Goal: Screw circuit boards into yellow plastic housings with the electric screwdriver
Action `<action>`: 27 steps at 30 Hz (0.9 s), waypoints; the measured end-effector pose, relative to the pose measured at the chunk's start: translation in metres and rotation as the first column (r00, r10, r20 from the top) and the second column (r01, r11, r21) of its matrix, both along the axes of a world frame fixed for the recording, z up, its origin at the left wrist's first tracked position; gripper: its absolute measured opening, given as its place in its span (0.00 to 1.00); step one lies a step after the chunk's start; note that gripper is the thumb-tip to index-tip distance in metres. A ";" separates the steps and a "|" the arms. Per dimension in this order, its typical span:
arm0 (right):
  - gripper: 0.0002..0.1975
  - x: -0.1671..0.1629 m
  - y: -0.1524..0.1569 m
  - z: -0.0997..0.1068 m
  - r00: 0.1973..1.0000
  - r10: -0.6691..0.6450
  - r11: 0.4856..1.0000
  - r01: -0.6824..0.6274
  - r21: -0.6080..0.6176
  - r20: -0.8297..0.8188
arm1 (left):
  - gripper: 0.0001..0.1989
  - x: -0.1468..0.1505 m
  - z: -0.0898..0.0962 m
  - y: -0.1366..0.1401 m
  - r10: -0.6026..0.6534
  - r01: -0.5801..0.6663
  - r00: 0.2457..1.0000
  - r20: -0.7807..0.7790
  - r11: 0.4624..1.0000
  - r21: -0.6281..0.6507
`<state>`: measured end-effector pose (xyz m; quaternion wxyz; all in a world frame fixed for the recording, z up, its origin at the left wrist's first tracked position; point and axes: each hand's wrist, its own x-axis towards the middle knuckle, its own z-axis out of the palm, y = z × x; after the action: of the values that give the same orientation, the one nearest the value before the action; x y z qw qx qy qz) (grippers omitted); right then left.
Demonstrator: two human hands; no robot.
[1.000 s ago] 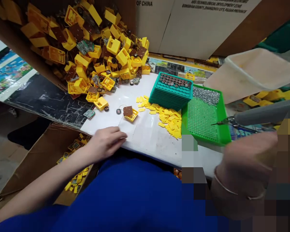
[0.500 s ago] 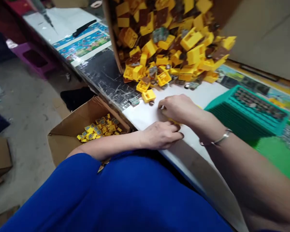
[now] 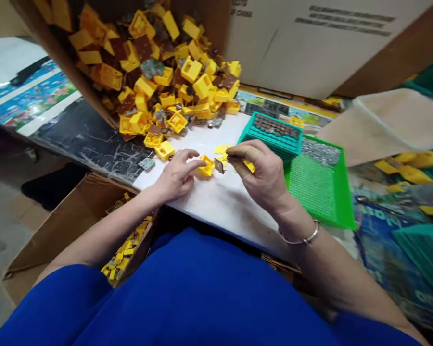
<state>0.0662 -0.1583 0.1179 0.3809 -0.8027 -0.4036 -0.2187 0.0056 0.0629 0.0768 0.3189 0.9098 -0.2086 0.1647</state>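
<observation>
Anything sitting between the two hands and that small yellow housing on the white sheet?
Nothing visible. The left hand already has fingertips on the small yellow plastic housing; the right hand pinches a small brown circuit board right beside it. The white sheet around them is bare; the loose yellow clips lie behind.

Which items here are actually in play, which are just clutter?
In play: left hand on yellow housing; right hand pinching small brown part.

Lying about: tipped carton of yellow housings, teal tray stack, green screw tray, floor box.
</observation>
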 end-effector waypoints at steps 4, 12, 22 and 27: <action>0.06 -0.017 -0.025 -0.021 0.999 -0.032 0.999 0.033 0.041 -0.043 | 0.22 0.025 0.001 -0.005 -0.153 0.162 0.986 -0.069 0.976 0.143; 0.12 -0.049 -0.055 -0.053 0.993 -0.006 0.931 0.050 -0.362 0.121 | 0.21 0.012 0.015 -0.026 -0.152 0.085 0.897 -0.414 0.981 -0.176; 0.06 -0.058 -0.065 -0.059 0.979 -0.176 0.949 0.142 -0.281 -0.099 | 0.21 -0.013 0.032 -0.038 -0.730 -0.605 0.216 -0.649 0.421 -0.675; 0.08 -0.059 -0.068 -0.058 0.946 -0.264 0.885 0.159 -0.439 -0.190 | 0.15 -0.025 0.035 -0.049 -0.642 -0.751 0.326 -0.694 0.270 -0.602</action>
<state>0.0071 -0.2260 0.0599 0.2208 -0.9255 -0.3004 -0.0672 -0.0194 0.0138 0.1114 0.8350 0.4124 0.2147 -0.2942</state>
